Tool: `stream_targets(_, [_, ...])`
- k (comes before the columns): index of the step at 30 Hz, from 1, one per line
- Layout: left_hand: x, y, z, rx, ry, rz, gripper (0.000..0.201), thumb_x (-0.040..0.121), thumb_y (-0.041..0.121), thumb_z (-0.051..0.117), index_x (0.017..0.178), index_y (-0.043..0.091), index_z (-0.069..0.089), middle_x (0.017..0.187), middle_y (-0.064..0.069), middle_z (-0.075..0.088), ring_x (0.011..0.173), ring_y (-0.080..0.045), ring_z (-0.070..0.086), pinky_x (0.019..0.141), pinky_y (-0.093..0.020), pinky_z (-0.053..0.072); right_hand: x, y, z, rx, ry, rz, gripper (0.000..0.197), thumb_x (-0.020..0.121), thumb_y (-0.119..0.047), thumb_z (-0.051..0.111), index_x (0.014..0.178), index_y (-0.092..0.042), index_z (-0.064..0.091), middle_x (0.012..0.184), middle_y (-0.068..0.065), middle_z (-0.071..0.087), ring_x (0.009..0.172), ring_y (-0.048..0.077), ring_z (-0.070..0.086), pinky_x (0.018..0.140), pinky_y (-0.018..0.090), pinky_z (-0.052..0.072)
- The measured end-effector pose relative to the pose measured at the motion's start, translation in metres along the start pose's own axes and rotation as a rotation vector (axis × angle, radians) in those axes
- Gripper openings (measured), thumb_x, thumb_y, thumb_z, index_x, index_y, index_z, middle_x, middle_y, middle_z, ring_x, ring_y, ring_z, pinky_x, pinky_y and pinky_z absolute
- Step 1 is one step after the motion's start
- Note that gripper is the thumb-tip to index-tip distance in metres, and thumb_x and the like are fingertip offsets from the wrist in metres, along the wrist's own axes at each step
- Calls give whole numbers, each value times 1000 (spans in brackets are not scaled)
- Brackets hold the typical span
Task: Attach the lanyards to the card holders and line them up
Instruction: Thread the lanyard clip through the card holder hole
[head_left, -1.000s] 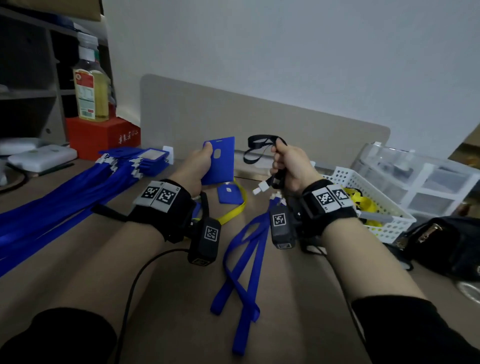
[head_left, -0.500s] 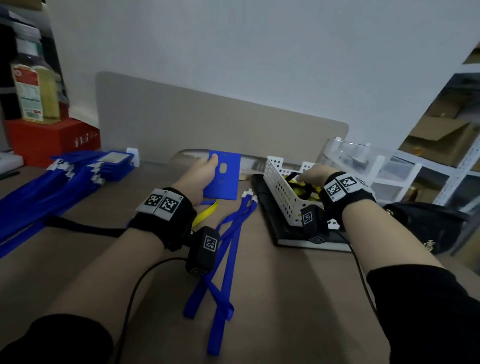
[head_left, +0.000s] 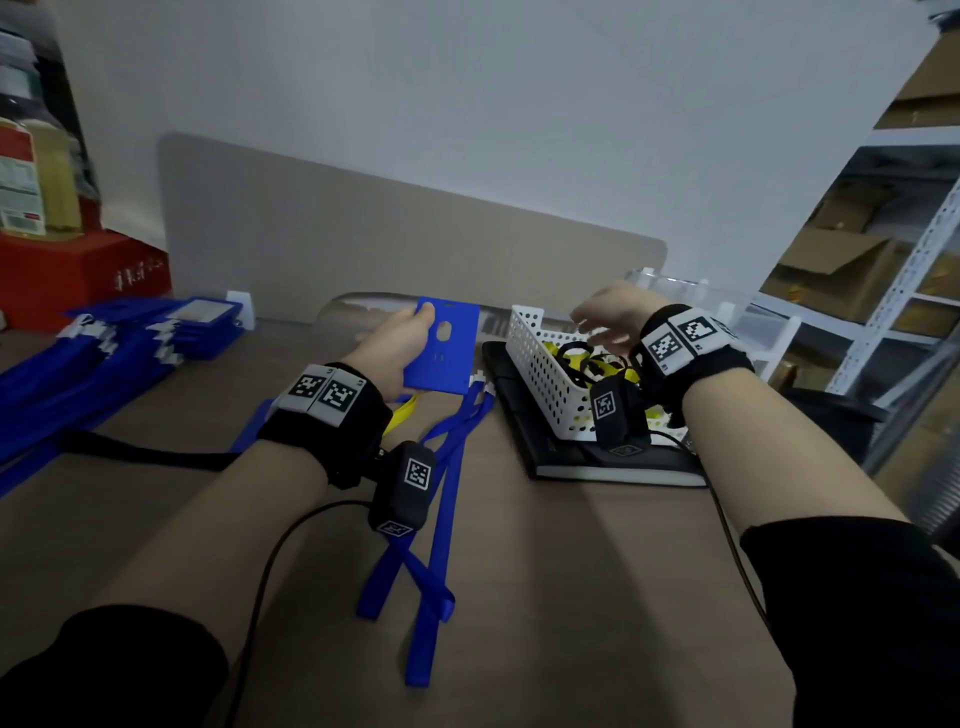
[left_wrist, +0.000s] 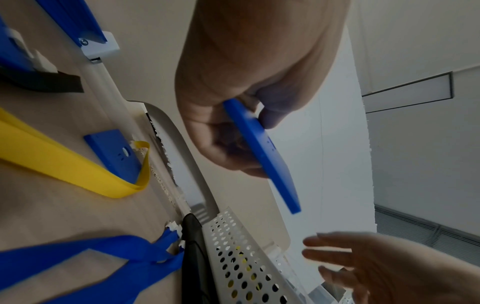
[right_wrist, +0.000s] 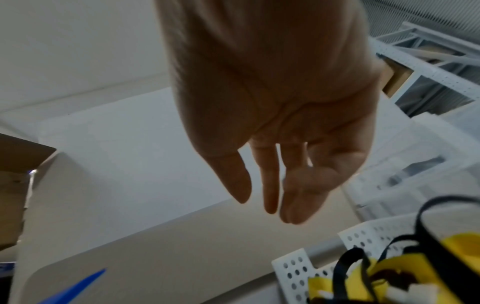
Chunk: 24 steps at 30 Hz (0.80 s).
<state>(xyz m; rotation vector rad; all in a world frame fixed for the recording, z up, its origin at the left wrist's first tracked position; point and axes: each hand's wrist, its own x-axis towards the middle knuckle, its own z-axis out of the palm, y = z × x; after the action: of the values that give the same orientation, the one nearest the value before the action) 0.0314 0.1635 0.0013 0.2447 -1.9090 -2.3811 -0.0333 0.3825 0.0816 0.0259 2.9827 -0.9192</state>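
Card holder (head_left: 444, 345) pinched in left hand (head_left: 395, 348), right hand (head_left: 610, 317) slack, empty

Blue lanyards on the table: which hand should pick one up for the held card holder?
Likely the right hand: it is open and empty above the white basket, while the left hand grips the blue card holder. The blue lanyards lie between them.

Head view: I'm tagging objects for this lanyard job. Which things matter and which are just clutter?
Job:
blue card holder held by left hand
loose blue lanyards
finished blue stack
basket of lanyards under right hand

Clutter:
bottle
red box
black notebook
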Motion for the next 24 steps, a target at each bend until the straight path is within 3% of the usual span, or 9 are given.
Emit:
stream_targets(1, [0,1,-1,4,6,1,23,103,36,40,101,17,54,91,-4,66,74,-17,65,59,-31,56,-1,-6,6,27,5,-36,24,95,-14,52,114,-1,60,104,7,64,72,14,60,45,19,48])
stream_targets(5, [6,3,-5,44,15,-13,24,104,34,38,91,20,53,83,-2,64,67,-15,62,45,-24,52,1,-28,36,21,-79,-111,19,92,-16,56,105,-6,65,85,0,65,64,11,55,50,18,38])
stream_targets(8, [15,4,-9,90,6,-9,25,104,32,36,88,20,51,84,-3,62,68,-16,61,50,-28,52,15,-42,65,-49,-166,-103,9,85,-16,57,90,-11,64,82,5,67,69,18,58,50,18,40])
stream_targets(12, [29,3,-20,108,4,3,26,104,33,36,110,13,51,92,-6,62,70,-17,62,58,-32,52,42,-52,101,-93,-213,-93,20,84,-9,54,64,-10,54,53,3,56,47,18,50,37,19,35])
stream_targets(13, [35,4,-24,100,11,4,27,104,32,36,114,13,51,93,-5,62,71,-17,61,58,-32,52,48,-53,110,-144,-225,-103,18,86,-7,53,68,-8,55,62,6,59,53,19,54,39,21,41])
stream_targets(15, [45,4,-35,90,29,-9,25,104,32,35,111,15,52,92,-4,61,71,-16,60,57,-29,52,61,-53,126,-298,-244,-107,13,89,-9,53,93,-1,62,97,11,66,84,25,64,70,25,56])
stream_targets(18, [59,7,-50,17,35,-78,23,103,35,38,94,24,55,86,1,63,72,-16,61,68,-33,52,87,-47,146,-333,-201,-90,37,90,-15,56,125,-2,56,126,15,58,115,32,57,97,39,49])
stream_targets(21, [67,12,-64,-30,74,-100,23,102,39,40,91,27,56,87,2,66,74,-17,63,78,-39,53,102,-45,154,-474,-207,-35,43,96,-17,49,136,-2,46,136,15,50,124,28,51,102,33,43])
stream_targets(24, [72,17,-75,-92,115,-83,26,103,37,38,89,24,55,81,1,64,68,-15,62,60,-30,51,114,-44,161,-566,-223,-51,39,94,-20,55,128,-1,53,115,13,60,111,26,57,88,31,48])
